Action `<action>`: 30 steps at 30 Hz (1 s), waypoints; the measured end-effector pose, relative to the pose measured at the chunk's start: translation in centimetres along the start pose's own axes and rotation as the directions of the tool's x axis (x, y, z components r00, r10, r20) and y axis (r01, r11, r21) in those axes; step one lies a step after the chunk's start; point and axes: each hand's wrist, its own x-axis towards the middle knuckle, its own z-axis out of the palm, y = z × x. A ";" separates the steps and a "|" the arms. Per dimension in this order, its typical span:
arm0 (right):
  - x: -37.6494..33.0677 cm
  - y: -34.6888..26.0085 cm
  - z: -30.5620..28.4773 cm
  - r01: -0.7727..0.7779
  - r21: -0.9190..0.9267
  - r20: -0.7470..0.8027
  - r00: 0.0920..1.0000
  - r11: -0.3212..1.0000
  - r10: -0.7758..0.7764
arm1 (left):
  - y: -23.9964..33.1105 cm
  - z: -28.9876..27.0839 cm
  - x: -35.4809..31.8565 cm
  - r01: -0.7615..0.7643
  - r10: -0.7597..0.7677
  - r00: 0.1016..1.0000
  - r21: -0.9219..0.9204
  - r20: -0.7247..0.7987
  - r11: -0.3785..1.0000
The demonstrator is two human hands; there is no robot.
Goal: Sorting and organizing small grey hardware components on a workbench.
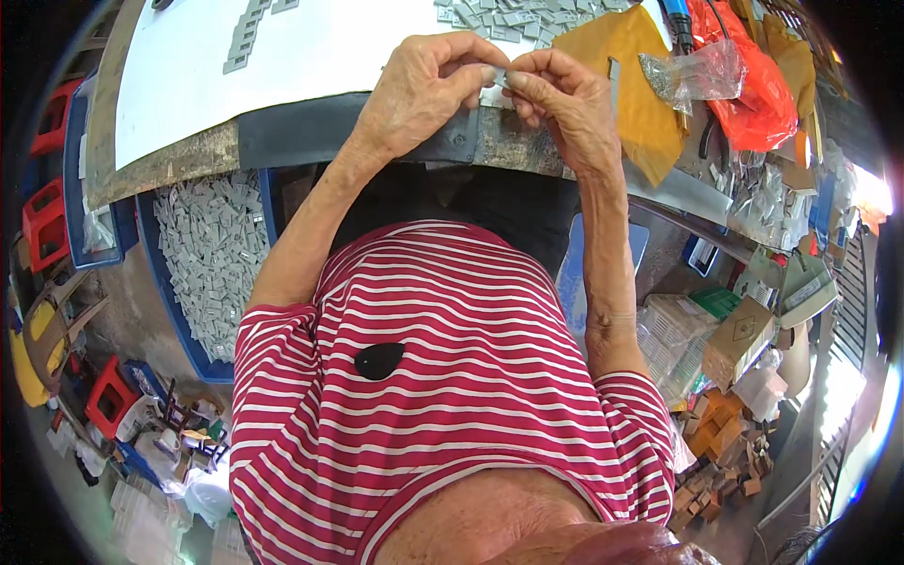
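Over the front edge of the worktable, my left hand (414,96) and my right hand (581,108) meet fingertip to fingertip. Between their pinched thumbs and forefingers is a small flat grey piece (501,80), mostly covered by the fingers. Just beyond the hands, a heap of similar grey pieces (513,17) spreads over the white sheet (330,47). Further left on the sheet lies a stepped row of the same grey pieces (245,38). A yellow-brown paper sheet or envelope (603,56) lies right beside my right hand.
Below the table at left stands a blue bin (168,301) full of grey pieces. At the right end are a red plastic bag (753,104), a clear bag of small metal parts (692,75) and a blue-handled tool (676,14). Cardboard boxes (739,344) stack on the floor at right.
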 end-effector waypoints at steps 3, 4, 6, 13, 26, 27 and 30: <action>0.0 0.4 0.0 -0.010 0.029 0.008 1.000 1.000 0.010 | -0.2 0.1 0.0 0.017 -0.017 1.000 0.021 -0.002 1.000; 0.0 0.4 0.0 -0.011 0.029 0.009 1.000 1.000 0.011 | -0.3 0.1 0.0 0.018 -0.018 1.000 0.021 -0.003 1.000; -0.1 0.4 0.0 -0.017 0.033 0.017 1.000 0.999 0.017 | -0.7 0.1 0.0 0.018 -0.017 1.000 -0.053 0.014 0.998; -0.1 0.7 -0.2 -0.029 0.063 0.024 0.999 0.998 0.028 | -0.3 0.2 -0.1 0.014 -0.016 0.999 0.048 0.039 0.999; -0.3 0.4 0.4 -0.020 0.134 -0.076 0.997 0.991 0.031 | 0.0 0.4 -0.1 -0.011 0.010 1.000 0.074 0.013 0.997; -0.2 0.3 0.3 -0.041 0.143 -0.068 0.996 0.989 0.051 | 0.1 0.4 -0.1 -0.064 0.063 0.998 0.124 0.009 0.990; -0.1 0.5 0.3 -0.024 0.101 -0.078 0.996 0.995 0.032 | 0.1 0.2 0.0 -0.176 0.177 0.984 0.305 0.024 0.936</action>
